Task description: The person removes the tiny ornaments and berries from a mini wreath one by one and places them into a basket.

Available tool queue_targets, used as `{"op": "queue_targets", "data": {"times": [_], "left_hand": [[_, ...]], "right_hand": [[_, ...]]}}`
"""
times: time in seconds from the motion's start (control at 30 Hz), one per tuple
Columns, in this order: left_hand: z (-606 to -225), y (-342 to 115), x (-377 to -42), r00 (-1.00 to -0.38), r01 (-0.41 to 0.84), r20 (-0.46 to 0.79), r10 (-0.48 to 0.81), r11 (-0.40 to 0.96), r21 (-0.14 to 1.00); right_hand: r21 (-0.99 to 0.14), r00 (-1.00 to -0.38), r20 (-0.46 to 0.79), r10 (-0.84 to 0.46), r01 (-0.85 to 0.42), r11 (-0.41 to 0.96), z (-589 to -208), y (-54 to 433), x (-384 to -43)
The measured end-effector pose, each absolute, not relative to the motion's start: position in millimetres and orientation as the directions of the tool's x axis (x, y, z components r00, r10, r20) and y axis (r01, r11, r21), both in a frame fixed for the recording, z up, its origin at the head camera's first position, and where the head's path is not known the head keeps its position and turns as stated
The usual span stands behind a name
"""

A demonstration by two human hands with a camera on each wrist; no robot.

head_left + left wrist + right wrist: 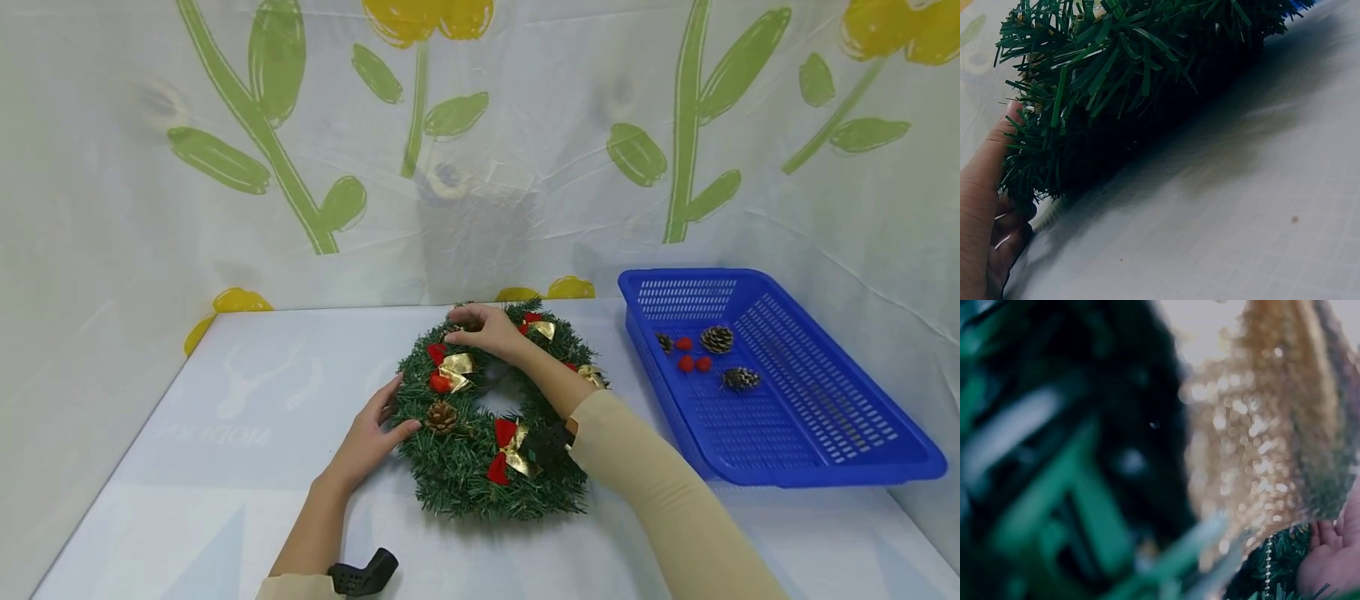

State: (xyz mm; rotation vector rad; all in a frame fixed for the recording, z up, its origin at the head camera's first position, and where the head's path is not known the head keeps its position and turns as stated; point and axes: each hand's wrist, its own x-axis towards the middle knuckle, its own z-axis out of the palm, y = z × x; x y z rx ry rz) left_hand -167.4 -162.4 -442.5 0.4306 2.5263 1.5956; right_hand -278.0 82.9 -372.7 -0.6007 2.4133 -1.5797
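Note:
A green wreath (480,483) lies on the white table, decorated with red-and-gold bows (510,454), a red berry (440,382) and a brown pine cone (442,416). My left hand (375,429) grips its left side; in the left wrist view the thumb (1005,128) lies against the needles and the fingers curl lower at the edge. My right hand (491,329) reaches across to the wreath's upper left, thumb and fingers around a small brown pine cone mostly hidden by them. A gold ribbon (1241,437) fills much of the right wrist view, close and blurred.
To the right stands a blue plastic basket (795,454) with pine cones (717,339) and several red berries (686,363) in it. A white cloth with a plant print (525,208) hangs behind the table. My right forearm passes over the wreath's right side.

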Motion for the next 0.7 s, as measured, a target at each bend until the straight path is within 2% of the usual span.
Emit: {"op": "queue_targets", "data": {"times": [0.7], "left_hand": [[-442.5, -162.5, -168.7, -0.951, 0.173, 0.037, 0.306, 0.434, 0.884]], "right_hand": [[-0.816, -0.891, -0.016, -0.455, -0.251, 0.521, -379.8, 83.6, -280.4]]}}
